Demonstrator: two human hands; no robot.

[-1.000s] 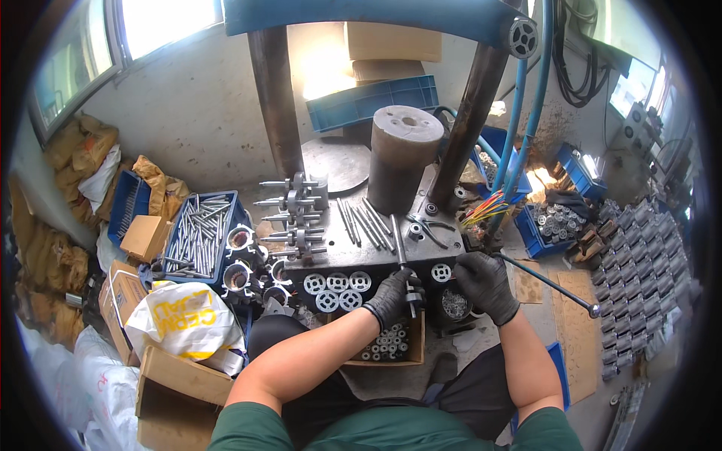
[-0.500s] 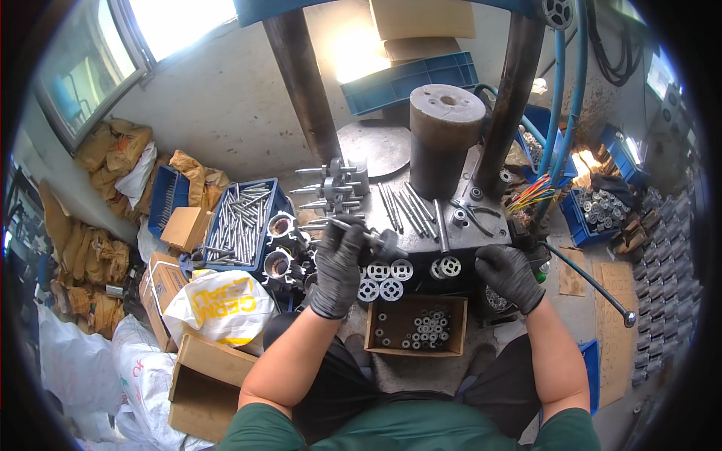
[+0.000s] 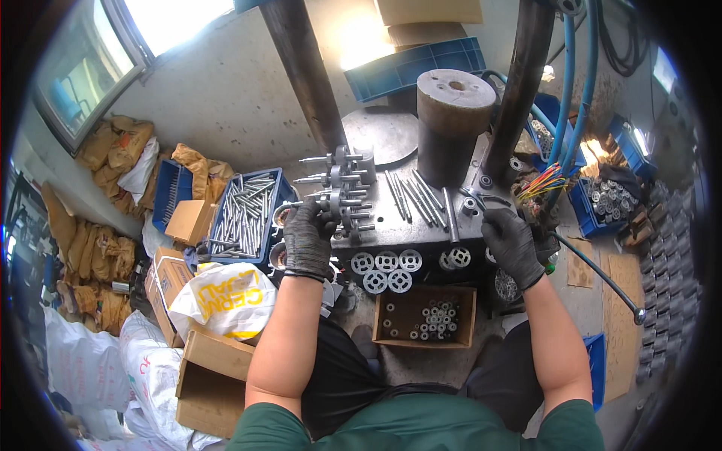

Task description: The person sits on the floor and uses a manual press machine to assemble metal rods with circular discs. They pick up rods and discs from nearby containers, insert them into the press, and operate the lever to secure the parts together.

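Observation:
My left hand [image 3: 307, 239], in a dark grey glove, is closed around the end of a rotor shaft [image 3: 352, 215] at the near end of a row of rotors on shafts [image 3: 336, 179]. The row lies along the left side of the metal press table [image 3: 391, 234]. My gloved right hand [image 3: 511, 246] is at the table's right edge, fingers curled together; what they hold, if anything, is hidden. Just beyond its fingertips lie pliers [image 3: 489, 198] and a small metal collar [image 3: 468, 206]. A single rod [image 3: 450, 214] and several loose shafts [image 3: 412, 197] lie between the hands.
A thick steel cylinder [image 3: 455, 131] stands behind the shafts between two columns. Spoked metal discs [image 3: 386, 261] line the table's front. Below is a cardboard box [image 3: 389, 342] of small rings. A blue bin of shafts [image 3: 275, 184] stands left; a blue hose [image 3: 565, 113] hangs right.
My left hand has moved left and down with the rotor shaft, to the row of rotors. My right hand has moved slightly right and forward, closer to the pliers. The view has shifted slightly.

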